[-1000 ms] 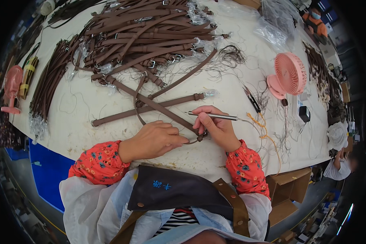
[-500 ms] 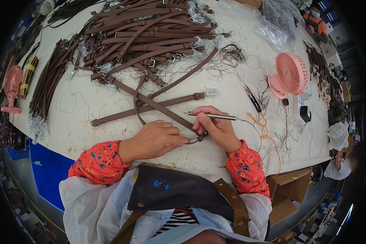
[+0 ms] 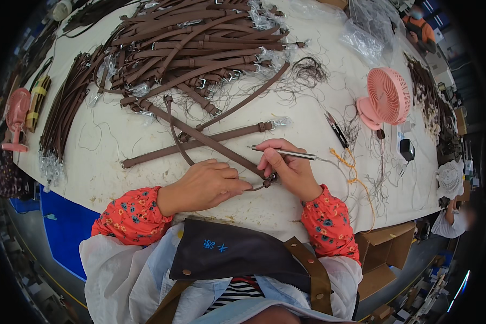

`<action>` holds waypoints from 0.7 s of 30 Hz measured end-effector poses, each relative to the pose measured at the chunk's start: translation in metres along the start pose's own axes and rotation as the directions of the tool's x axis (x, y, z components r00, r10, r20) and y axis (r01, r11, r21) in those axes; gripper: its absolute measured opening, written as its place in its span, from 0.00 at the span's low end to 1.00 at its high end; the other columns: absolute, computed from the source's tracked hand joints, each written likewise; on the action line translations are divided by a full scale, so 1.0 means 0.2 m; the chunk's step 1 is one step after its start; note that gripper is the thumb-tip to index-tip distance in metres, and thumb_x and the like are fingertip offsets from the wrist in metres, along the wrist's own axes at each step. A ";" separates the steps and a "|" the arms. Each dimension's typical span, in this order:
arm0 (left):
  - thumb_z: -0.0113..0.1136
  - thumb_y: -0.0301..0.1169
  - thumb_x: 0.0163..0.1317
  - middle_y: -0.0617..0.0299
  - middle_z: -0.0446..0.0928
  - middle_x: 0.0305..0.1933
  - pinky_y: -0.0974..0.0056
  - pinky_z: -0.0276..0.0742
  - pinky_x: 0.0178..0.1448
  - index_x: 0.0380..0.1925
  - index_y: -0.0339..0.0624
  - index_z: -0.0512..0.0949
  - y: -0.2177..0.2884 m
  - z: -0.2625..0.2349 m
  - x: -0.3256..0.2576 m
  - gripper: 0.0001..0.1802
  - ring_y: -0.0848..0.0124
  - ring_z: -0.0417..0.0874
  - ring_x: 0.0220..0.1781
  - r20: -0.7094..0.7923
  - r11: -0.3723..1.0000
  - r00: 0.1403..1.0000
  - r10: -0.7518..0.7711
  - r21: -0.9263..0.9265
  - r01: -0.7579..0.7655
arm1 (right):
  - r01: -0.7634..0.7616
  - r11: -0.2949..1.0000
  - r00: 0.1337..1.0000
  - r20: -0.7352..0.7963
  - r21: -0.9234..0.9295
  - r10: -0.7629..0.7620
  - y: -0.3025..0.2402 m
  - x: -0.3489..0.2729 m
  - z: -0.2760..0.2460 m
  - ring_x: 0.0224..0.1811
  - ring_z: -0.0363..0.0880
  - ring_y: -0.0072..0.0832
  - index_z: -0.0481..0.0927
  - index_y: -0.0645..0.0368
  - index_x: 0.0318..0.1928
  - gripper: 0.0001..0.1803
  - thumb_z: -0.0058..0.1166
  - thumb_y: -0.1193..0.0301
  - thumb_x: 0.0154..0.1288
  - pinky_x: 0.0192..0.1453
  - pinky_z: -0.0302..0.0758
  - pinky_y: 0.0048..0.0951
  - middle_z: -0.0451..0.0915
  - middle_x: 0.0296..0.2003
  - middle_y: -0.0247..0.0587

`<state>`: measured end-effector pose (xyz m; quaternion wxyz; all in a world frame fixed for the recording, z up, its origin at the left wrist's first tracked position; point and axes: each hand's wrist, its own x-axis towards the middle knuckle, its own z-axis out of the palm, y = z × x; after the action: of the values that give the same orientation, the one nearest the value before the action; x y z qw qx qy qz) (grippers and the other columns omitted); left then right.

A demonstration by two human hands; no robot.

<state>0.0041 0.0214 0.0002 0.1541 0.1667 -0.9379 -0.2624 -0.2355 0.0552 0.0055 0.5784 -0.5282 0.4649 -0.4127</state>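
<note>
My left hand (image 3: 208, 186) is closed on a thin brown strap (image 3: 179, 141), which bends up from behind the fingers, while its short end reaches right to a metal buckle (image 3: 271, 178). Between thumb and fingers, my right hand (image 3: 290, 170) grips a silver pen-shaped tool (image 3: 294, 154) with a thin cord at its rear, its tip pointing left. The right hand's lower fingers are at the buckle, partly hidden. A wider brown strap (image 3: 216, 141) runs from the buckle toward the upper left. It crosses over another brown strap (image 3: 200, 143) with plastic-wrapped hardware.
A large pile of brown buckled straps (image 3: 200, 48) covers the far table, with a strap bundle (image 3: 73, 108) at left. Thread snips (image 3: 336, 130), yellow cord (image 3: 352, 174), loose threads (image 3: 310, 70) and a pink fan (image 3: 386, 97) lie to the right. A cardboard box (image 3: 383, 254) stands below the edge.
The free upper part of the thin strap has swung left. Both hands keep nearly the same place and hold, with the pen-shaped tool shifted very slightly.
</note>
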 end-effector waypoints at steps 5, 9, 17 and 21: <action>0.62 0.31 0.56 0.67 0.74 0.30 0.62 0.73 0.40 0.42 0.50 0.80 0.02 -0.03 0.00 0.12 0.66 0.77 0.32 -0.016 0.996 1.000 0.010 0.085 -0.008 | 0.164 0.985 0.986 -0.025 -0.058 -0.165 0.00 -0.01 -0.02 0.33 0.77 0.20 0.76 0.63 0.52 0.16 0.44 0.64 0.78 0.38 0.76 0.22 0.81 0.33 0.37; 0.64 0.31 0.53 0.68 0.73 0.27 0.64 0.70 0.35 0.39 0.50 0.80 0.01 -0.09 0.00 0.11 0.69 0.77 0.29 -0.195 0.941 0.978 0.071 0.339 -0.001 | 0.346 0.884 0.937 0.068 -0.314 -0.343 -0.02 -0.02 -0.05 0.35 0.82 0.26 0.78 0.60 0.48 0.11 0.51 0.67 0.73 0.39 0.78 0.27 0.82 0.36 0.41; 0.72 0.35 0.44 0.69 0.70 0.25 0.64 0.67 0.35 0.34 0.49 0.80 0.01 -0.34 -0.02 0.15 0.70 0.74 0.28 -0.365 0.864 0.924 0.111 0.495 0.091 | 0.454 0.742 0.879 0.113 -0.493 -0.463 -0.03 -0.03 -0.07 0.32 0.83 0.35 0.74 0.56 0.34 0.12 0.67 0.77 0.57 0.36 0.78 0.30 0.81 0.33 0.41; 0.74 0.33 0.45 0.67 0.72 0.24 0.62 0.67 0.39 0.34 0.47 0.80 -0.03 -0.47 -0.07 0.16 0.66 0.75 0.29 -0.410 0.817 0.903 0.126 0.559 0.140 | 0.461 0.741 0.882 0.162 -0.488 -0.442 -0.05 -0.06 -0.09 0.31 0.83 0.35 0.74 0.56 0.34 0.11 0.67 0.78 0.57 0.35 0.78 0.30 0.80 0.32 0.40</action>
<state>0.0535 -0.0194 0.0718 0.2976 0.2625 -0.9147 0.0764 -0.2552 0.0616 0.0167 0.3071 -0.7667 0.4054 -0.3919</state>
